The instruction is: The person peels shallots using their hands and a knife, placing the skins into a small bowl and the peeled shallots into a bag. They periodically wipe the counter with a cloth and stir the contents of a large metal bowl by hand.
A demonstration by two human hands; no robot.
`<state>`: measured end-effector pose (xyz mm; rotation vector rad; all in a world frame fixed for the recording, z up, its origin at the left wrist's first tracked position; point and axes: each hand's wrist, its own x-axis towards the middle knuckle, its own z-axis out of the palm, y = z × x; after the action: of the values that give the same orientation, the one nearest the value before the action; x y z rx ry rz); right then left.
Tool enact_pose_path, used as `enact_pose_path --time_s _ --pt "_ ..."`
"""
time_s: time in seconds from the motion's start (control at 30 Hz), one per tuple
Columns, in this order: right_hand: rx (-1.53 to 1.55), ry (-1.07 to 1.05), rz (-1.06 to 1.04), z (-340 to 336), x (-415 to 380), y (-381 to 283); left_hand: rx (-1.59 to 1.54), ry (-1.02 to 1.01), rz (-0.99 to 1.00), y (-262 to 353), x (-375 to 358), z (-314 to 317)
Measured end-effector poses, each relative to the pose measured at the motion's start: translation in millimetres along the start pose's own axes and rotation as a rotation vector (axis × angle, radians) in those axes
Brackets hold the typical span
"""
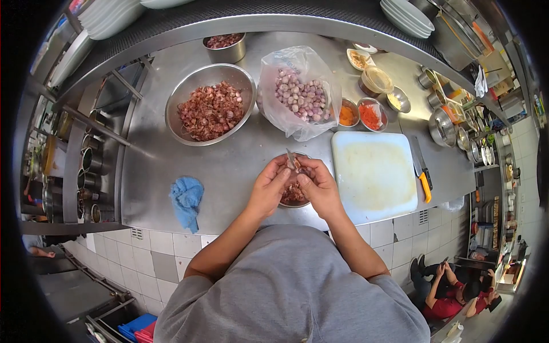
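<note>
- Fingers (pixel 284 171) of both hands pinched together over a small bowl (pixel 293 200), working a shallot (pixel 298 171) held between them.
- Left hand (pixel 269 188): clenched on the shallot from the left side.
- Right hand (pixel 320 188): closed on a small knife (pixel 290 159); blade sticks up between the two hands, touching the shallot.
- Small bowl sits on the steel counter (pixel 229 166) right under the hands, near the front edge; reddish peels inside, mostly hidden by the hands.
- Big metal bowl (pixel 209 104) of red-brown peels: further back, left of centre.
- Clear plastic bag (pixel 299 91) of peeled shallots: just right of the big bowl, standing open.
- Smaller metal pot (pixel 224 47) with more peels behind the big bowl.
- White cutting board (pixel 373 174) just right of the hands; the right hand's side is near its edge.
- Yellow-handled knife (pixel 424 177) lies along the board's right edge.
- Blue cloth (pixel 186 200) crumpled at the counter's front-left, well apart from the hands.
- Small dishes of orange and red paste (pixel 360 113) behind the board.
- Another person sits on the floor, lower right.
</note>
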<state>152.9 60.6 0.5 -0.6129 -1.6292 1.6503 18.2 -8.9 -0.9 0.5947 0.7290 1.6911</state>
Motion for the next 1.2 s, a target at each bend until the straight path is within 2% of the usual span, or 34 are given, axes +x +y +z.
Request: enact_pose_path --time_s 0.07,0.2,0.27,0.4,0.6,0.67,0.8,0.97,1.1,1.2 --pt "0.415 -0.05 0.352 -3 -2 -19 -0.037 -0.01 -0.027 4 2 3" --pt "0.516 -0.039 0.408 -1 -2 -21 0.128 0.087 -0.111 2 3 -8" --pt "0.467 -0.047 0.432 0 -2 -23 0.097 0.07 -0.165 2 3 -12" --pt "0.457 -0.075 0.432 -1 -3 -18 0.17 0.112 -0.15 2 2 -13" --pt "0.444 0.035 0.501 -7 -2 -20 -0.08 0.092 -0.122 -1 4 -31" --pt "0.364 0.003 0.521 -9 -5 -14 -0.128 0.038 -0.095 -2 5 -37" --pt "0.264 -0.053 0.512 -7 -11 -17 -0.137 0.089 -0.131 -5 5 -37" --pt "0.198 -0.244 0.509 -9 -13 -21 -0.214 0.02 -0.057 -10 5 -40" --pt "0.083 -0.269 0.505 -7 -12 -34 -0.189 -0.015 -0.046 -10 4 -41" --pt "-0.024 -0.293 0.394 -6 -12 -34 -0.143 -0.007 -0.012 -7 2 -37"
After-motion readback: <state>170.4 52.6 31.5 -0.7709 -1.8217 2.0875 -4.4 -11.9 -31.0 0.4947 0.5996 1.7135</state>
